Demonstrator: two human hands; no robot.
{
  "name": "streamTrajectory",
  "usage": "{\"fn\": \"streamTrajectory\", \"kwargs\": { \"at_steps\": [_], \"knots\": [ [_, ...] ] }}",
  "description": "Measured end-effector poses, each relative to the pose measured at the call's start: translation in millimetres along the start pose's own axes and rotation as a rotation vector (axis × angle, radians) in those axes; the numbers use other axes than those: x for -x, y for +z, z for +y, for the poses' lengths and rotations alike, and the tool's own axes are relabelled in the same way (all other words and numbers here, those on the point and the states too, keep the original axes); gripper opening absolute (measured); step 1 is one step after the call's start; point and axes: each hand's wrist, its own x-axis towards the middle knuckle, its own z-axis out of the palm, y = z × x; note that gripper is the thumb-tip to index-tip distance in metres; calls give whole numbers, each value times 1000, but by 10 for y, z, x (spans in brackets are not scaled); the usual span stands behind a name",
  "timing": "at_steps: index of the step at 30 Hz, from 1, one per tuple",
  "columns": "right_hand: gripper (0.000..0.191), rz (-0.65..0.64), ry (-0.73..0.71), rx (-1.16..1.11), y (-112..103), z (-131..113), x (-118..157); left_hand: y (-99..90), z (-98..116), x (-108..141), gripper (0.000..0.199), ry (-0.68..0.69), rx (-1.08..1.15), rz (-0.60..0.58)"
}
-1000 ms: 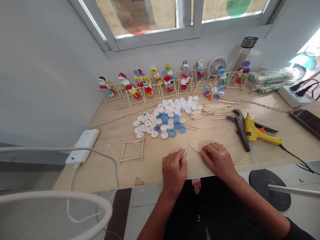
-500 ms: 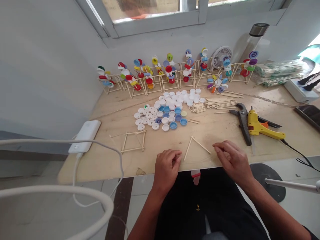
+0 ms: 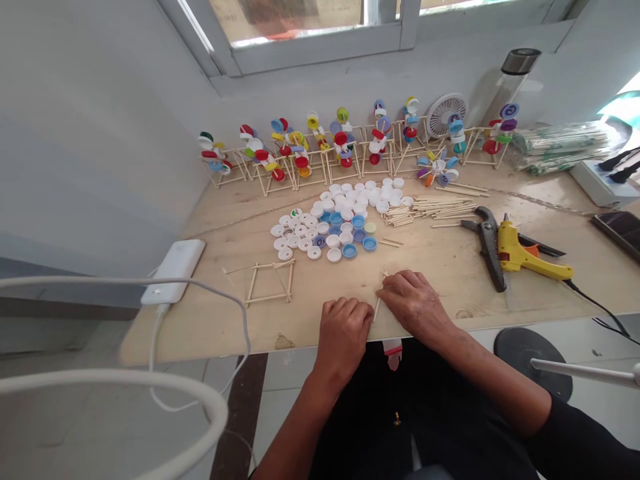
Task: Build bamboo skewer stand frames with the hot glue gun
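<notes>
Thin pale wooden sticks [image 3: 377,309] on light wood tabletop [image 3: 200,333], near front edge. Right hand [image 3: 416,305] just swung in over V they made, mostly hiding one; can't tell grip. Left hand [image 3: 344,335] curled by other's lower end, grip unclear. Probably adjusting joint.

Pale wall [image 3: 100,120]; window [image 3: 310,19] (grey-framed)

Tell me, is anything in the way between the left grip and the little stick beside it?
Nothing visible is. The left grip is right next to the little stick. The right grip is on the stick's other side, and the bottle caps lie farther back.
</notes>
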Motion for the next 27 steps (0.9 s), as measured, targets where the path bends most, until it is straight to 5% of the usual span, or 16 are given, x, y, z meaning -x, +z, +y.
{"fn": "streamTrajectory", "kwargs": {
  "at_steps": [18,27],
  "knots": [
    [16,36,-19,-43,59,29,11,-8,-147,-185,17,495,-338,-59],
    [19,58,-18,-75,71,44,0,59,-116,-170,15,439,-314,14]
  ]
}}
